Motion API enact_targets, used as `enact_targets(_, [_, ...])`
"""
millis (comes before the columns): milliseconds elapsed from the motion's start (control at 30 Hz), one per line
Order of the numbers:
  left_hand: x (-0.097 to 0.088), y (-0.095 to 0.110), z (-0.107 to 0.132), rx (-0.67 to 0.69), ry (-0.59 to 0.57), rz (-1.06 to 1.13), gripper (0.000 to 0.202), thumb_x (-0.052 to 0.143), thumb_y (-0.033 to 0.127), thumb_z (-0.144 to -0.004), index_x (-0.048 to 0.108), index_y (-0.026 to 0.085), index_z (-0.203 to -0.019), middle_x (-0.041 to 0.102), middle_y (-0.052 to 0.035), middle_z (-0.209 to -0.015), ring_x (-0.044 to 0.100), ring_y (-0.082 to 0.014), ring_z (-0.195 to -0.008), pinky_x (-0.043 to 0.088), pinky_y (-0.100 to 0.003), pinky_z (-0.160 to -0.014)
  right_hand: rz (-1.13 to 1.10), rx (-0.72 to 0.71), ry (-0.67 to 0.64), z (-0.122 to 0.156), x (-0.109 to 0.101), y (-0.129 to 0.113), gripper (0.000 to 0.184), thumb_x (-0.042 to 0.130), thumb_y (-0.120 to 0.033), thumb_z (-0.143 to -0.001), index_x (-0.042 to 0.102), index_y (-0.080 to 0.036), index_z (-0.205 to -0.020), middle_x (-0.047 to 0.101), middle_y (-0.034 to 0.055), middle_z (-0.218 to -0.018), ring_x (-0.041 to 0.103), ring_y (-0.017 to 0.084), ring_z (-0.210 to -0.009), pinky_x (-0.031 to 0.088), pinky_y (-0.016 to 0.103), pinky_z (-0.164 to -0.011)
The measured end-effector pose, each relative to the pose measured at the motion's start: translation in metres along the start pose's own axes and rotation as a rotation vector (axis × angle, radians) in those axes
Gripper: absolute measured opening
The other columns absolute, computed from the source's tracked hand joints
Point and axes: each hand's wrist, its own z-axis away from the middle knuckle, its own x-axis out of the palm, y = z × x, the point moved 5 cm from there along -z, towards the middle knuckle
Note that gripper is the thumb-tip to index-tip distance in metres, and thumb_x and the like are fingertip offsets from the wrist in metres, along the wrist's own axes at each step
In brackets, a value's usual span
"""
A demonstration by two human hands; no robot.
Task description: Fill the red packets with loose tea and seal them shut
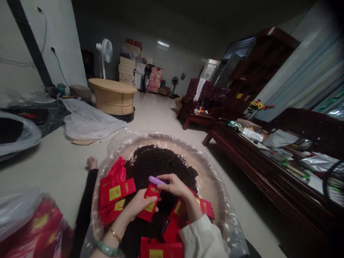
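Note:
My left hand (145, 203) is closed round a red packet (151, 199) with a yellow label, holding it tilted over the basket. In my right hand (174, 185) is a small, long purple device (156, 180), gripped between thumb and fingers and lying across the packet's top edge. Below both hands spreads a heap of dark loose leaves (161, 161), like tea, in a wide round basket (208, 168) lined with clear plastic. More red packets (118, 190) lie on the leaves to the left. Other red packets (161, 249) lie at the near side and under my right forearm.
A plastic bag of red packets (40, 225) stands at the near left. White plastic sheeting (88, 120) lies on the floor before a round wooden table (113, 86). To the right runs a dark wooden table (242, 161) covered with clutter. A bare foot (92, 163) rests beside the basket.

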Motion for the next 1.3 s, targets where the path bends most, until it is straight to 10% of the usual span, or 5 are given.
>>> enact_targets(367, [-0.001,0.0,0.001,-0.138,-0.01,0.412,0.05,0.061,0.058,-0.073,0.06,0.012,-0.093,0.073,-0.0103,-0.076,0.07,-0.0225,-0.06,0.053,-0.029,-0.054,-0.13,0.118,0.001,-0.005,0.011,0.008,0.04,0.07,-0.042,-0.068,0.072,-0.018,-0.1,0.069,-0.001,-0.076,0.058,0.015,-0.065,0.044,0.024,-0.059])
enact_targets(733, [-0.005,-0.003,-0.003,-0.04,0.039,0.141,0.045,0.071,0.052,-0.066,0.064,0.01,-0.079,0.071,-0.0086,-0.065,0.07,-0.0217,-0.063,0.049,-0.025,-0.056,-0.108,0.062,-0.045,-0.004,0.025,0.002,0.042,0.069,-0.049,-0.068,0.072,-0.022,-0.101,0.071,-0.0028,-0.079,0.061,0.018,-0.071,0.045,0.026,-0.068])
enact_targets(1067, [-0.013,0.001,-0.004,-0.002,0.155,0.337,0.044,0.081,0.043,-0.054,0.065,0.012,-0.08,0.074,-0.0078,-0.075,0.069,-0.0188,-0.065,0.051,-0.026,-0.06,0.195,0.113,0.358,-0.006,-0.02,0.037,0.039,0.069,-0.033,-0.071,0.068,-0.018,-0.107,0.07,0.0079,-0.1,0.062,0.025,-0.091,0.045,0.038,-0.084])
enact_targets(1300, [-0.012,-0.005,-0.007,0.034,0.161,0.289,0.041,0.08,0.045,-0.054,0.063,0.012,-0.071,0.068,-0.0019,-0.059,0.063,-0.0162,-0.054,0.046,-0.026,-0.057,0.363,-0.146,0.356,-0.003,0.018,-0.012,0.024,0.057,-0.038,-0.085,0.069,-0.019,-0.093,0.064,0.0048,-0.082,0.057,0.015,-0.073,0.042,0.025,-0.067])
